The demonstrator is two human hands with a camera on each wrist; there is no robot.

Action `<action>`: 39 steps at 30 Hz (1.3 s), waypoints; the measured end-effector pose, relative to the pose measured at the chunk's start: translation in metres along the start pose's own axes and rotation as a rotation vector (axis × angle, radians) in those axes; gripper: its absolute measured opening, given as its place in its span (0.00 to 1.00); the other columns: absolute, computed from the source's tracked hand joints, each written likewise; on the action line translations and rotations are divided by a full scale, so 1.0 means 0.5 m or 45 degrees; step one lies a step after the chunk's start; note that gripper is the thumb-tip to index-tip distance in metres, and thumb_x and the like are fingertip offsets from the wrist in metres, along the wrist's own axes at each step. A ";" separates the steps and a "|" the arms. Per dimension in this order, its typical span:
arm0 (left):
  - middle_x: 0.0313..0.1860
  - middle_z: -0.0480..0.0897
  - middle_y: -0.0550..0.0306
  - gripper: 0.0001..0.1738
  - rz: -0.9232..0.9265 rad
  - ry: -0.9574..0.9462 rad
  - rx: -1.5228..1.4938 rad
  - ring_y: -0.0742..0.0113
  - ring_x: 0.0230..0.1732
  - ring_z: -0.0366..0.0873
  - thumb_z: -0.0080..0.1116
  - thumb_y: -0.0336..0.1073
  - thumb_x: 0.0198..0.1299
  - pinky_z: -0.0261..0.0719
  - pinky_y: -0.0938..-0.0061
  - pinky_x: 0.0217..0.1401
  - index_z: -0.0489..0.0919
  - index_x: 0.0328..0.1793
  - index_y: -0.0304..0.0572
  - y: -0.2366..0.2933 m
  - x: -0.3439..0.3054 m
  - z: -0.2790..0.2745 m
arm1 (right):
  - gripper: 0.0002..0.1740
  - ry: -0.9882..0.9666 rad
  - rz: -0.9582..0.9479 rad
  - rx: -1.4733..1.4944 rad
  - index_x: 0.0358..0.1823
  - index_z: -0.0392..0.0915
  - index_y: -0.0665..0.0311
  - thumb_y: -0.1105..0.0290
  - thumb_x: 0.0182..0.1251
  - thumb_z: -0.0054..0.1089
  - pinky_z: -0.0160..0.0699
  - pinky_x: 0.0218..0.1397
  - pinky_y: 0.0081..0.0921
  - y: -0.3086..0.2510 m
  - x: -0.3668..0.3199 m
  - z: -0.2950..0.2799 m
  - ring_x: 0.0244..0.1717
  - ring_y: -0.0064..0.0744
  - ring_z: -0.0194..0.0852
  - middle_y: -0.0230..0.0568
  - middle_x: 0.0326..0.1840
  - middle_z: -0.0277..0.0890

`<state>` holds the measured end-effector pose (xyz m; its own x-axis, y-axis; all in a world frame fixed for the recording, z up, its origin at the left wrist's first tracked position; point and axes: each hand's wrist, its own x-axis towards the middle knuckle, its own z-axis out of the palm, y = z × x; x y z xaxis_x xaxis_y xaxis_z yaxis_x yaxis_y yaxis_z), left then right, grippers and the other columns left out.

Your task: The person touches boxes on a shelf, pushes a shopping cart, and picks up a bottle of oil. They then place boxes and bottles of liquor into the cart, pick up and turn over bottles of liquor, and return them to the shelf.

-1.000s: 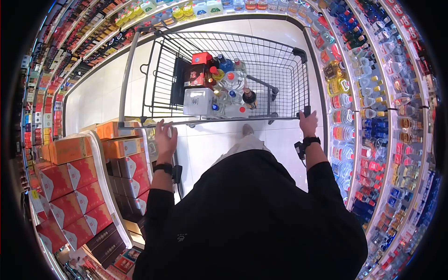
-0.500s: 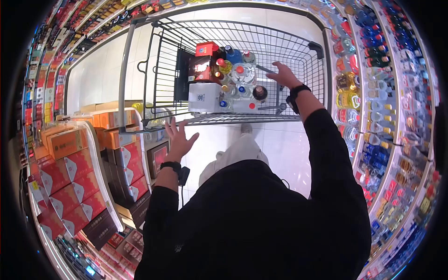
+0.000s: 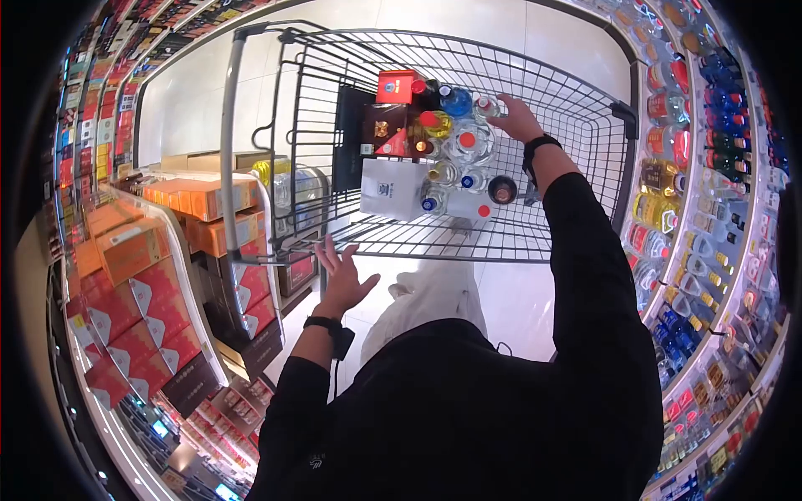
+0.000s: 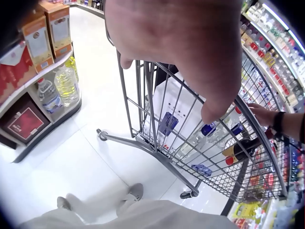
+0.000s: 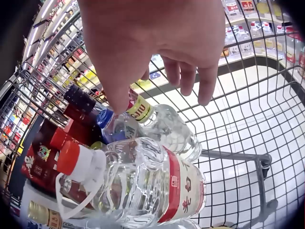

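In the head view a shopping cart [image 3: 576,52] holds bottles and boxes. My right hand [image 3: 520,122] reaches into it, over a clear glass bottle [image 3: 487,106]. In the right wrist view this bottle [image 5: 174,133] has a red cap and a yellow-green neck label; my thumb [image 5: 114,90] is right at its cap, the other fingers spread and hanging loosely. A large clear jug [image 5: 138,186] with an orange-red cap and a blue-capped bottle [image 5: 114,126] stand close by. My left hand [image 3: 341,282] is spread beside the cart's near rail, fingertips overlapping it, holding nothing.
A white box [image 3: 393,190], a dark red box [image 3: 386,129] and a dark bottle [image 3: 502,189] stand in the cart. Stacked red gift boxes [image 3: 146,334] and orange boxes [image 3: 134,250] are at the left. Bottle-laden shelves [image 3: 710,209] line the right side.
My right hand has left the cart's front corner and moved left into the cart, over the clear bottle. My left hand has spread its fingers and shifted slightly right and down beside the rail.
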<state>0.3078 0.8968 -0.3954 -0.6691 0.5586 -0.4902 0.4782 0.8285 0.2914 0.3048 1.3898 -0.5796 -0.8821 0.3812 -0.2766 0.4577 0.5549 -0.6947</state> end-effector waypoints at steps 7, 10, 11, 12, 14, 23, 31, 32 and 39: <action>0.71 0.19 0.28 0.49 0.016 0.001 0.085 0.20 0.69 0.12 0.70 0.53 0.44 0.33 0.27 0.65 0.53 0.64 0.39 -0.008 0.005 0.014 | 0.33 -0.113 -0.097 0.025 0.54 0.76 0.54 0.54 0.43 0.74 0.69 0.61 0.38 0.033 0.086 0.048 0.58 0.50 0.69 0.52 0.57 0.70; 0.69 0.19 0.18 0.47 -0.030 -0.081 0.103 0.15 0.65 0.07 0.66 0.56 0.47 0.41 0.31 0.68 0.60 0.64 0.29 -0.012 0.007 0.014 | 0.32 -0.173 -0.077 0.048 0.52 0.77 0.55 0.55 0.43 0.74 0.71 0.59 0.37 0.040 0.096 0.081 0.56 0.49 0.70 0.52 0.53 0.72; 0.69 0.19 0.19 0.47 -0.037 -0.074 0.062 0.15 0.66 0.07 0.66 0.56 0.46 0.41 0.31 0.68 0.60 0.64 0.30 -0.012 0.008 0.014 | 0.28 -0.093 -0.083 0.166 0.49 0.77 0.55 0.61 0.43 0.75 0.73 0.57 0.36 0.041 0.094 0.093 0.55 0.49 0.72 0.49 0.47 0.75; 0.69 0.19 0.19 0.47 -0.049 -0.079 0.065 0.15 0.66 0.07 0.66 0.56 0.46 0.41 0.31 0.68 0.60 0.64 0.30 -0.010 0.009 0.015 | 0.28 -0.103 -0.084 0.174 0.49 0.77 0.55 0.61 0.43 0.75 0.73 0.57 0.36 0.049 0.098 0.101 0.55 0.49 0.72 0.49 0.47 0.75; 0.69 0.19 0.21 0.47 -0.048 -0.067 0.085 0.15 0.66 0.09 0.66 0.56 0.46 0.40 0.31 0.69 0.61 0.64 0.31 -0.012 0.011 0.013 | 0.25 0.033 -0.245 0.349 0.44 0.77 0.57 0.67 0.41 0.76 0.74 0.55 0.36 0.062 0.102 0.120 0.53 0.49 0.73 0.46 0.44 0.76; 0.70 0.19 0.25 0.45 0.025 -0.017 0.167 0.16 0.67 0.12 0.66 0.56 0.45 0.37 0.30 0.69 0.63 0.62 0.32 -0.031 0.008 0.030 | 0.14 0.175 -0.353 0.354 0.32 0.76 0.60 0.78 0.41 0.68 0.71 0.56 0.41 0.082 0.094 0.140 0.57 0.54 0.70 0.45 0.40 0.79; 0.69 0.20 0.22 0.49 0.014 -0.044 0.095 0.14 0.66 0.12 0.66 0.55 0.46 0.37 0.28 0.67 0.57 0.66 0.34 -0.029 0.010 0.023 | 0.12 0.081 -0.268 0.629 0.28 0.72 0.61 0.81 0.44 0.66 0.69 0.59 0.35 -0.024 -0.085 -0.086 0.61 0.43 0.67 0.48 0.56 0.70; 0.69 0.20 0.22 0.49 0.029 -0.029 0.082 0.14 0.66 0.12 0.66 0.55 0.46 0.37 0.28 0.67 0.57 0.66 0.34 -0.030 0.010 0.024 | 0.12 0.071 -0.204 0.761 0.28 0.72 0.60 0.81 0.45 0.66 0.68 0.59 0.34 -0.039 -0.113 -0.117 0.61 0.41 0.67 0.47 0.59 0.69; 0.71 0.31 0.20 0.49 0.033 -0.036 0.007 0.19 0.69 0.13 0.68 0.52 0.46 0.36 0.31 0.68 0.56 0.69 0.42 -0.002 0.001 -0.015 | 0.15 0.025 -0.098 1.338 0.27 0.66 0.60 0.88 0.47 0.60 0.68 0.63 0.32 -0.168 -0.284 -0.290 0.64 0.43 0.64 0.47 0.65 0.64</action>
<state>0.3027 0.8964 -0.3895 -0.6401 0.5787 -0.5054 0.4985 0.8133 0.3000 0.4077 1.3964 -0.3859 -0.8986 0.3891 -0.2028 0.0655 -0.3380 -0.9389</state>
